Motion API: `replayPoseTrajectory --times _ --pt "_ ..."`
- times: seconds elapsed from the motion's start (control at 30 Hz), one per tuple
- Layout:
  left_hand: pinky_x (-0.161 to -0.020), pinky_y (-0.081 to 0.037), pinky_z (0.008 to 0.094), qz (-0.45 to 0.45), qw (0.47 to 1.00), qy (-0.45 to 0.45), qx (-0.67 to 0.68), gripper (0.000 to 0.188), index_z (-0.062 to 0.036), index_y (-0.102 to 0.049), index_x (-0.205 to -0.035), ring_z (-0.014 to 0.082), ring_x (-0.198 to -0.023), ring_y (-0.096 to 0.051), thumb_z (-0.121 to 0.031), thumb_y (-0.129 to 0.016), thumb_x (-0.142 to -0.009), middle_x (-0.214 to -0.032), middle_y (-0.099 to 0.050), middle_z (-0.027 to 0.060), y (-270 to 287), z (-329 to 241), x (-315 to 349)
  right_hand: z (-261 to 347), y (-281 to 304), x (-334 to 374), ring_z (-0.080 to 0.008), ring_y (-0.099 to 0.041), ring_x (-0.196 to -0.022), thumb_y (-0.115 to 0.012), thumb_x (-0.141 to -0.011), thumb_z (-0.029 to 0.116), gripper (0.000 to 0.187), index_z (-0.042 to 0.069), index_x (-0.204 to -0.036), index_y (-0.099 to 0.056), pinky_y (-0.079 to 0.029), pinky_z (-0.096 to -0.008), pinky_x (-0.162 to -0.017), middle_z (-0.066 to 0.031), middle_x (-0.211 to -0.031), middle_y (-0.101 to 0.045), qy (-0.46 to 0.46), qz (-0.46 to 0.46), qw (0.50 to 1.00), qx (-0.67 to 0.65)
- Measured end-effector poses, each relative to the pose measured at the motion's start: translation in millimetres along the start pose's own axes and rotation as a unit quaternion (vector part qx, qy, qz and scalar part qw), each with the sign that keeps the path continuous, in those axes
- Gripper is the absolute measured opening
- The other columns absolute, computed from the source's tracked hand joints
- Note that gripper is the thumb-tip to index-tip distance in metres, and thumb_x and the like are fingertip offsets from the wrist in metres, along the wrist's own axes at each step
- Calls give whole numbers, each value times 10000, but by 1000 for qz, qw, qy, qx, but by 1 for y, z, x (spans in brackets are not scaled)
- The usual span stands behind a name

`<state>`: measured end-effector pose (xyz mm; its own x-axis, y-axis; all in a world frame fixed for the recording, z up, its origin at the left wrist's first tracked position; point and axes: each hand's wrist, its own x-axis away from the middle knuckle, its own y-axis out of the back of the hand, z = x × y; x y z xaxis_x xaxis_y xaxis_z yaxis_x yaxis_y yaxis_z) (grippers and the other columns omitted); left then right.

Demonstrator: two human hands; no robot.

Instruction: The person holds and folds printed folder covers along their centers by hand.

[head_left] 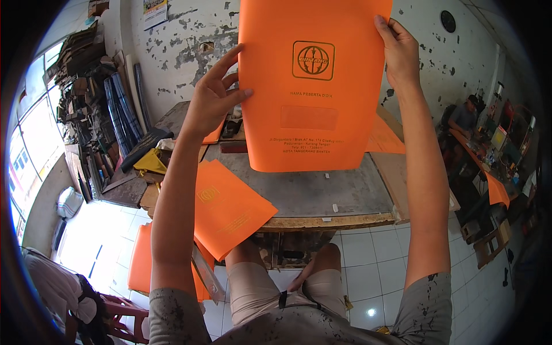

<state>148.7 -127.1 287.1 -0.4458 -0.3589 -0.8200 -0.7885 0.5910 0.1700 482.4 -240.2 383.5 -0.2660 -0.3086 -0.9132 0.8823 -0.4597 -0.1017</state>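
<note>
I hold up a large orange folder cover (316, 123), upright, with a gold globe emblem, gold lettering and a pale rectangle on its front. My right hand (401, 56) pinches its upper right edge, thumb in front and fingers behind. Along the left edge, my left hand (214, 95) grips it with the thumb on the front and the fingers spread at the side. Below, a slanted pile of similar orange covers (236, 210) lies by my left forearm, overhanging the table's front edge. The table (293, 195) carries a few small white pieces (335, 207).
More orange covers (140, 261) sit low at the left, near a red stool (123, 310). Another orange sheet (384, 138) lies behind my right forearm. Stacked boards and rolls (80, 69) lean at the far left. A person (463, 118) sits at a cluttered bench on the right.
</note>
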Motion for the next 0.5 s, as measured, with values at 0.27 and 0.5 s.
replayPoseTrajectory --times 0.27,0.5 --pt "-1120 -486 412 -5 1000 12 5 848 -79 -340 -1597 277 -1418 -476 53 -740 -861 -1617 -347 168 0 -3 1 0 -3 -1 -57 -672 -863 -690 -1015 260 284 11 -1143 -737 -531 -212 -767 -13 -984 -748 1 -1 1000 1" --pt "-1071 -530 394 -8 1000 0 10 826 -81 -363 -1585 243 -1345 -531 49 -747 -866 -1555 -422 130 1 1 0 -3 3 -4 -101 -698 -988 -679 -1021 273 348 -6 -1228 -698 -551 -242 -877 -47 -1104 -740 -8 17 1000 11"
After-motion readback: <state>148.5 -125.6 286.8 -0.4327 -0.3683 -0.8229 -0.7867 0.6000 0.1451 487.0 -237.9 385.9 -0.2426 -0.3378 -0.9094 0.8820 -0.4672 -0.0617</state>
